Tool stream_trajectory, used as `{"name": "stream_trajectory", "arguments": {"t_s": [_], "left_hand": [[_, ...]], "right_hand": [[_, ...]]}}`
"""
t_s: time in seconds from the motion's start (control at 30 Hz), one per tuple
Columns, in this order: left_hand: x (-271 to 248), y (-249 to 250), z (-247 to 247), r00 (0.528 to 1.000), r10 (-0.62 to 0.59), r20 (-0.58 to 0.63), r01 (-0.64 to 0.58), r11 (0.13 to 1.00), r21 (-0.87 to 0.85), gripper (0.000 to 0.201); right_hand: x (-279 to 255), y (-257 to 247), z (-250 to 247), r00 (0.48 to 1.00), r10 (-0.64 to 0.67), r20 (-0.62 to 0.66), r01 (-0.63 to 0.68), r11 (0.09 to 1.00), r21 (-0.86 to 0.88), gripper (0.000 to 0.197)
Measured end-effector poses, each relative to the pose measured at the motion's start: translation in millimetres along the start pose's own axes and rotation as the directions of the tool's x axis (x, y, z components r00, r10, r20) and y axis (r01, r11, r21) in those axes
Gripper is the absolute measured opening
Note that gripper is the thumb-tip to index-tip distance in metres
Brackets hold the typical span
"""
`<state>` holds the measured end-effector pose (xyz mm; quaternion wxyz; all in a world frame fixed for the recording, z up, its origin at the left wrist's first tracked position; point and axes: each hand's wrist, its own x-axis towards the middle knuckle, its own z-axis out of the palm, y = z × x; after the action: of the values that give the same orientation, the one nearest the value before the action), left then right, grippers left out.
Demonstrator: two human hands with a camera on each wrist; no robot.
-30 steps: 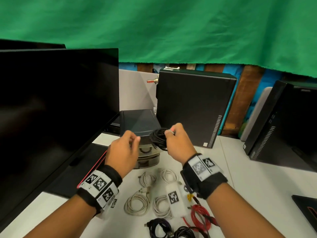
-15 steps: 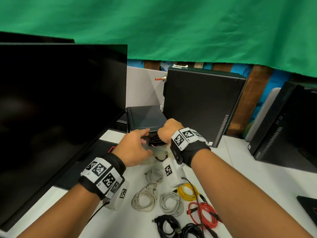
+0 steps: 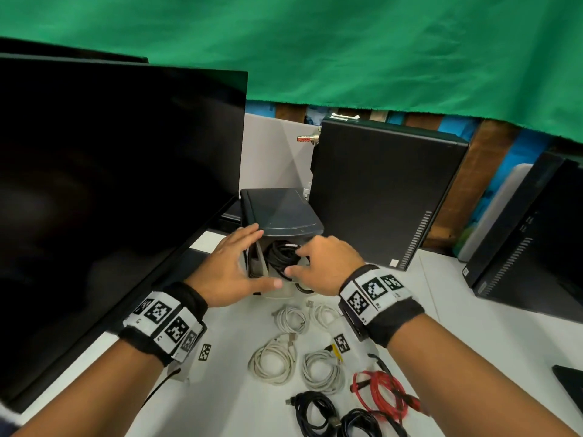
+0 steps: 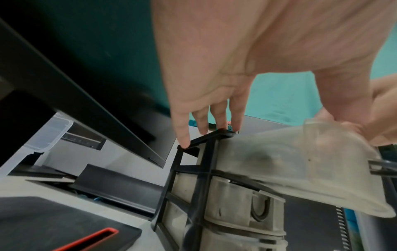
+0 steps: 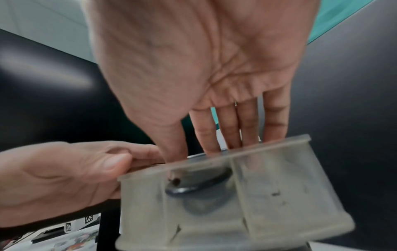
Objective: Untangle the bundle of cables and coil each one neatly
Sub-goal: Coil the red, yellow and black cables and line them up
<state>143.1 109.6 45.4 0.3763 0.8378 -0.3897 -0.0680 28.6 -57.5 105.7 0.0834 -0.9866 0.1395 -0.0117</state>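
Both hands spread at drawer [image 3: 285, 287], left hand [image 3: 232, 272], right hand [image 3: 321, 264], black cable [image 3: 280, 257] visible only from head.

The drawer [image 5: 236, 195] is cloudy, scuffed translucent plastic, its frame [image 4: 193, 169] matt black plastic. The black cable coil [image 3: 281, 257] looks rubbery and dull (the monitor [image 3: 110, 190] glossy). Green cloth backdrop [image 3: 315, 48], smooth white surface [image 3: 473, 310].

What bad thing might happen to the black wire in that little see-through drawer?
The coiled black cable bulges above the pulled-out translucent drawer, so it might snag when pushed shut. The drawer unit looks light; the left hand only rests fingertips on it, so it may slide.
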Motion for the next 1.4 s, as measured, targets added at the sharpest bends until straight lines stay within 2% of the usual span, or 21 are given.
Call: {"name": "stream_trajectory", "arguments": {"t_s": [0.07,0.17,0.27,0.37,0.43,0.5,0.57,0.63,0.67,0.77,0.83,0.97,1.03,1.13,1.2,1.3,1.4], "left_hand": [[0.8,-3.4,1.2,1.000,0.011,0.017,-0.012,1.000,0.020,0.130],[1.3,-3.1,2.8,1.000,0.019,-0.005,-0.019,1.000,0.021,0.127],[0.7,0.2,5.3,0.999,0.021,-0.030,-0.021,1.000,0.002,0.118],[0.2,1.2,6.0,0.998,0.022,-0.053,-0.021,0.999,0.024,0.112],[1.1,1.0,6.3,0.997,0.027,-0.068,-0.024,0.999,0.043,0.111],[1.6,1.1,6.7,0.997,0.026,-0.075,-0.023,0.999,0.037,0.110],[1.2,1.6,6.8,0.997,0.022,-0.078,-0.020,0.999,0.031,0.109],[0.8,2.2,7.2,0.996,0.020,-0.082,-0.017,0.999,0.038,0.108],[0.6,2.4,7.7,0.996,0.021,-0.085,-0.017,0.999,0.045,0.108],[0.4,3.5,9.6,0.995,0.030,-0.097,-0.026,0.999,0.040,0.106],[0.6,4.3,9.9,0.994,0.031,-0.102,-0.028,0.999,0.031,0.104],[0.1,5.2,8.4,0.994,0.015,-0.112,-0.013,1.000,0.017,0.100],[0.9,6.0,8.9,0.992,0.012,-0.127,-0.011,1.000,0.012,0.097],[1.1,5.8,10.1,0.991,0.004,-0.136,-0.004,1.000,-0.001,0.093],[1.1,4.4,10.3,0.990,0.012,-0.144,-0.011,1.000,0.005,0.088],[1.8,2.8,9.8,0.989,0.023,-0.147,-0.019,0.999,0.030,0.081],[2.2,2.2,9.9,0.988,0.031,-0.150,-0.024,0.999,0.047,0.079]], "right_hand": [[4.8,0.0,-3.0,0.997,0.020,0.073,-0.020,1.000,-0.002,0.038],[15.4,-9.1,-5.3,0.993,0.038,0.113,-0.033,0.998,-0.052,0.042],[21.4,-26.6,-1.7,0.999,-0.010,0.044,0.019,0.976,-0.217,0.026],[23.7,-39.9,6.4,0.988,-0.145,-0.048,0.105,0.874,-0.474,0.020],[27.3,-42.9,10.3,0.978,-0.191,-0.081,0.123,0.847,-0.517,0.017],[32.4,-40.9,10.4,0.980,-0.190,-0.068,0.146,0.900,-0.410,0.019],[34.4,-34.2,8.1,0.989,-0.140,-0.055,0.127,0.973,-0.191,0.023],[31.8,-23.8,7.1,0.993,-0.069,-0.091,0.071,0.997,0.018,0.026],[29.6,-18.4,7.8,0.995,-0.043,-0.094,0.049,0.997,0.061,0.027],[25.0,-4.4,9.4,0.999,-0.051,-0.013,0.051,0.999,-0.001,0.037],[25.2,-1.4,8.9,0.996,-0.079,0.046,0.080,0.996,-0.029,0.036],[30.5,-7.5,12.0,0.991,-0.072,0.113,0.052,0.984,0.171,0.035],[29.1,-9.6,15.6,0.998,-0.045,0.044,0.035,0.978,0.206,0.037],[21.3,-14.6,20.6,0.984,-0.017,-0.177,0.035,0.995,0.098,0.027],[20.2,-20.2,25.2,0.978,-0.032,-0.206,0.050,0.996,0.079,0.029],[31.1,-23.3,31.5,0.995,-0.042,-0.089,0.055,0.989,0.140,0.033],[41.4,-19.9,32.7,0.990,-0.131,0.054,0.116,0.968,0.223,0.035]]}}
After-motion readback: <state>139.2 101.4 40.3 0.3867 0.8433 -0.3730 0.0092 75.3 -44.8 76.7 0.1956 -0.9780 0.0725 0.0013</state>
